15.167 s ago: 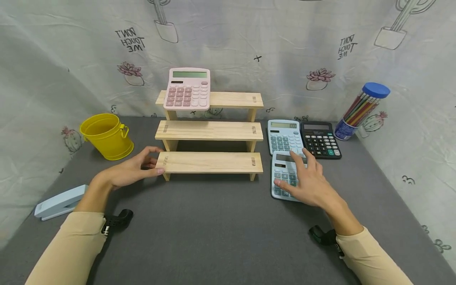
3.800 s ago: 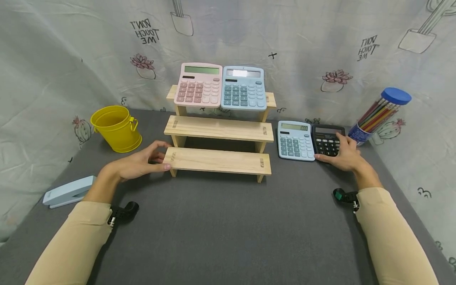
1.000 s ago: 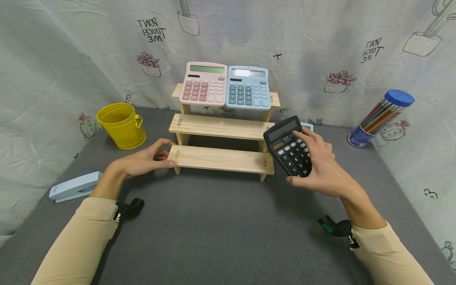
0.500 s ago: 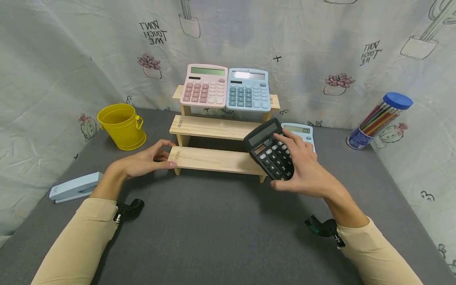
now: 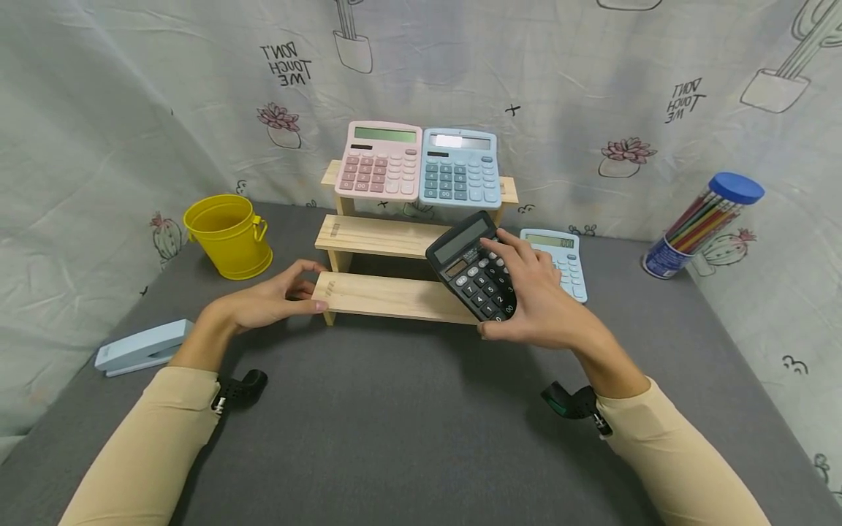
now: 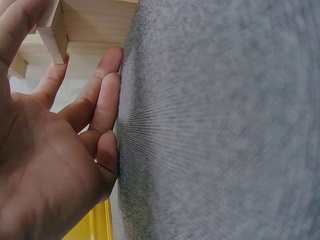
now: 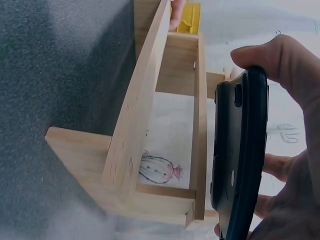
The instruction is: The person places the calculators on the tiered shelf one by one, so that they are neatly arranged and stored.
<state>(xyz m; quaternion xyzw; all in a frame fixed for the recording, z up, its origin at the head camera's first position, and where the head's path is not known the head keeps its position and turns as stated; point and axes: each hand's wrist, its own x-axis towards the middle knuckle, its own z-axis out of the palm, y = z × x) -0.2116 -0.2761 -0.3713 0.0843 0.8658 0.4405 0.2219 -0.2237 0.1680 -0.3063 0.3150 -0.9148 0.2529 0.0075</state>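
My right hand (image 5: 536,299) grips a black calculator (image 5: 470,263) by its sides, thumb at the lower edge and fingers along the upper one. The calculator is tilted, keys up, in front of the right part of a three-step wooden shelf (image 5: 388,296). In the right wrist view its underside (image 7: 232,160) faces the shelf boards. My left hand (image 5: 266,299) pinches the left end of the shelf's lowest step between thumb and index finger; its other fingers (image 6: 107,100) lie near the cloth. On the top step lean a pink calculator (image 5: 378,161) and a light blue calculator (image 5: 460,166), side by side.
A second light blue calculator (image 5: 571,267) lies right of the shelf, partly behind my right hand. Farther right stands a blue-lidded tube of pencils (image 5: 700,223). To the left are a yellow bucket (image 5: 230,241) and a light blue stapler (image 5: 145,347). A printed curtain hangs behind.
A light blue calculator has gone from the table to the top step beside the pink one. My right hand has lifted the black calculator and carried it left to the shelf.
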